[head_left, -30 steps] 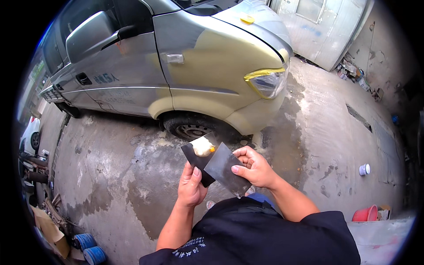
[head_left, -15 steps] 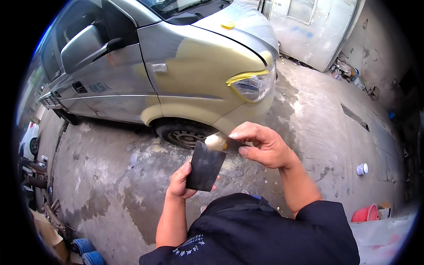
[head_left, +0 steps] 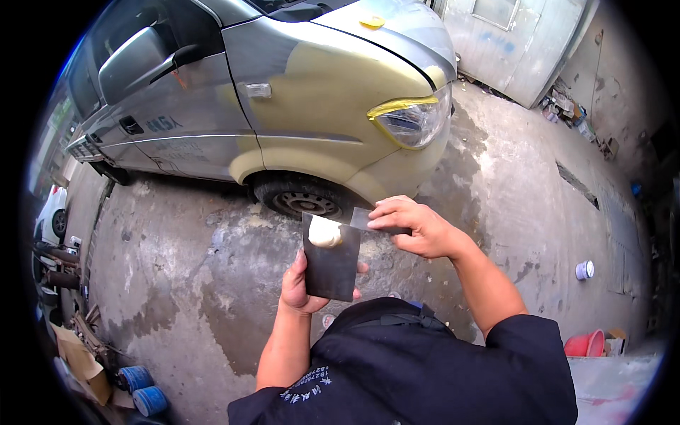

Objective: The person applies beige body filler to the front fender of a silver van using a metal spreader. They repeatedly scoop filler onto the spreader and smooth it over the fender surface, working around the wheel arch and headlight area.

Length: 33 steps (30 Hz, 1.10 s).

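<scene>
My left hand (head_left: 296, 285) grips a dark rectangular board (head_left: 331, 273), thumb along one edge and fingertips showing past the other. A smooth cream lump of putty (head_left: 324, 231) sits at the board's far end. In my right hand (head_left: 421, 232) is a putty scraper (head_left: 360, 218), held between thumb and fingers. Its grey blade is beside the board's upper right corner; whether they touch I cannot tell. Beyond both hands stands a silver van (head_left: 191, 120). Its front fender (head_left: 319, 103) has dull yellowish-beige patches, and yellow tape edges the headlight (head_left: 418, 126).
The van's front wheel (head_left: 297, 197) is just past the board. A small white can (head_left: 584, 270) stands on the stained concrete floor at right, a red tub (head_left: 586, 344) nearer. Blue cans (head_left: 149, 400) and cardboard (head_left: 81, 361) lie at lower left. A yellow piece (head_left: 372, 23) rests on the hood.
The board has turned more upright in my left hand, and the putty now shows fully on its face. My right hand has turned, bringing the scraper's blade into clear sight. The view has shifted slightly.
</scene>
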{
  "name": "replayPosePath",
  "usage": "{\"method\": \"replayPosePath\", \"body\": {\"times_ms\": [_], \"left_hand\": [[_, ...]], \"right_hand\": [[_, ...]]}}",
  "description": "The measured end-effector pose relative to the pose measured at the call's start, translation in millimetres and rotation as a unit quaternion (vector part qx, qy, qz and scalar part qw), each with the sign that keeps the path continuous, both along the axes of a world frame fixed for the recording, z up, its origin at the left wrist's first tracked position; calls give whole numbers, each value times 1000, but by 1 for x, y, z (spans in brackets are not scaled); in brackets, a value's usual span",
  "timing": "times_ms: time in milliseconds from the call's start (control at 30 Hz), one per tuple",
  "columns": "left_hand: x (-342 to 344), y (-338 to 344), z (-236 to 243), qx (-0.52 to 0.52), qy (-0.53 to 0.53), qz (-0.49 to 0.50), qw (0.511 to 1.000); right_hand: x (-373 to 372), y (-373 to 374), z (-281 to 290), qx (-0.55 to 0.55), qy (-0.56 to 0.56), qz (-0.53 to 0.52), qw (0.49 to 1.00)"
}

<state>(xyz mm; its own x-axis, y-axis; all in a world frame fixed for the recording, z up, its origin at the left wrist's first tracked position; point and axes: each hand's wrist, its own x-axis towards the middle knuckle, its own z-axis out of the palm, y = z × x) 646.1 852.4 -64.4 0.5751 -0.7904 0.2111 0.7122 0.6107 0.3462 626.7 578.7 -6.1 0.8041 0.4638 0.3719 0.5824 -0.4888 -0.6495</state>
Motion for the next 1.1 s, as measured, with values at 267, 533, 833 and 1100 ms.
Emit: {"method": "replayPosePath", "body": {"times_ms": [267, 533, 833, 1100], "left_hand": [[8, -2, 1, 157, -40, 161, 974], [11, -2, -1, 171, -62, 197, 963], [-2, -25, 5, 209, -166, 274, 924], [21, -1, 12, 320, -209, 106, 918]], "right_hand": [[-33, 46, -23, 514, 310, -118, 791], [-33, 34, -10, 577, 303, -101, 752], [-24, 54, -30, 472, 368, -68, 799], [-4, 34, 16, 482, 235, -9, 844]]}}
